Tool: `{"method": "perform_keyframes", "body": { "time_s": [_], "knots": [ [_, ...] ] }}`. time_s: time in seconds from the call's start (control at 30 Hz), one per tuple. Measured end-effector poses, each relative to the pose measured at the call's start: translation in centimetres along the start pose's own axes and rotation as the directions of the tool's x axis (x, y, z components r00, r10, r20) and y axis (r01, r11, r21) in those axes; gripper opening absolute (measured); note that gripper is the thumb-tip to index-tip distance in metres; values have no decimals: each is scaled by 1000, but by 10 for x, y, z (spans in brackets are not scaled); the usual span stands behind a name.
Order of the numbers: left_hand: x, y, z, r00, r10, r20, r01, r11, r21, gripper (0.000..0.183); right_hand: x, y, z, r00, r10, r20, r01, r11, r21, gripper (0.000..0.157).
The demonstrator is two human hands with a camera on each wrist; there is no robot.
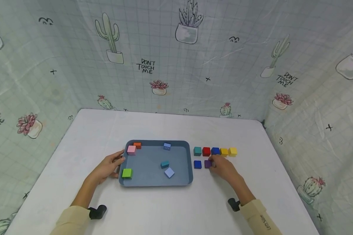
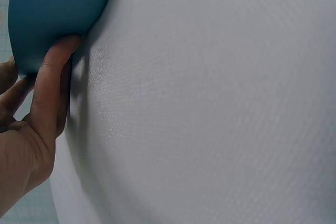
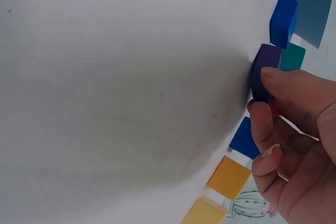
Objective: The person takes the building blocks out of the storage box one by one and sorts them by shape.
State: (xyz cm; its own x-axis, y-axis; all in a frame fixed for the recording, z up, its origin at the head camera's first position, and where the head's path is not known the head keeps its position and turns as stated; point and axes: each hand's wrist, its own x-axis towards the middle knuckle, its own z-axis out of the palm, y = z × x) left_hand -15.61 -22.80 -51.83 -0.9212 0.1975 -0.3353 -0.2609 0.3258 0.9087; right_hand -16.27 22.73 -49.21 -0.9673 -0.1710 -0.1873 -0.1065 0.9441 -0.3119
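My left hand (image 1: 107, 167) holds the left side of a blue-grey tray (image 1: 147, 186), with its fingers along the outer wall. In the left wrist view, fingers (image 2: 48, 85) touch the tray's wall (image 2: 58, 14). To the right of the tray, my right hand (image 1: 224, 168) pinches a purple cube (image 1: 207, 164). The right wrist view shows the thumb on this purple cube (image 3: 265, 72); the far side of the grip is partly hidden. A dark blue cube (image 1: 197, 164) sits just left of it.
Behind them runs a row of cubes: teal (image 1: 197, 151), red (image 1: 206, 151), blue (image 1: 215, 150), orange-yellow (image 1: 224, 152) and yellow (image 1: 232, 151). Inside the tray lie orange (image 1: 137, 145), pink (image 1: 131, 150), green (image 1: 127, 173), blue (image 1: 167, 146), teal (image 1: 164, 164) and light blue (image 1: 169, 172) blocks.
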Motion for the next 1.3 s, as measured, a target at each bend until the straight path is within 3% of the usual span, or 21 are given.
{"method": "perform_keyframes", "body": {
  "time_s": [0.23, 0.43, 0.6, 0.87, 1.07, 1.3],
  "knots": [
    [3, -1, -1, 1000, -11, -9, 11, 1000, -2, 62, 1, 0, 3, 999, -17, -29, 16, 999, -38, 33],
    [2, -1, -2, 1000, -15, -1, 15, 1000, -8, 63, -1, -1, 3, 997, -34, -63, 30, 998, -57, 44],
    [3, 0, -3, 1000, 12, 0, -12, 1000, 5, 63, -3, -8, 0, 987, -101, -126, 97, 994, -43, 45],
    [2, 0, -3, 1000, 29, 7, -28, 1000, -6, 63, -3, -25, -4, 963, -223, -151, 234, 971, 53, 40],
    [2, -1, -3, 1000, 27, 4, -27, 999, -16, 63, -1, -38, 0, 939, -321, -122, 330, 942, 59, 40],
    [0, -1, -2, 1000, 18, 4, -18, 1000, -15, 63, 1, -55, 6, 893, -449, -7, 448, 890, 78, 38]
  ]
}}
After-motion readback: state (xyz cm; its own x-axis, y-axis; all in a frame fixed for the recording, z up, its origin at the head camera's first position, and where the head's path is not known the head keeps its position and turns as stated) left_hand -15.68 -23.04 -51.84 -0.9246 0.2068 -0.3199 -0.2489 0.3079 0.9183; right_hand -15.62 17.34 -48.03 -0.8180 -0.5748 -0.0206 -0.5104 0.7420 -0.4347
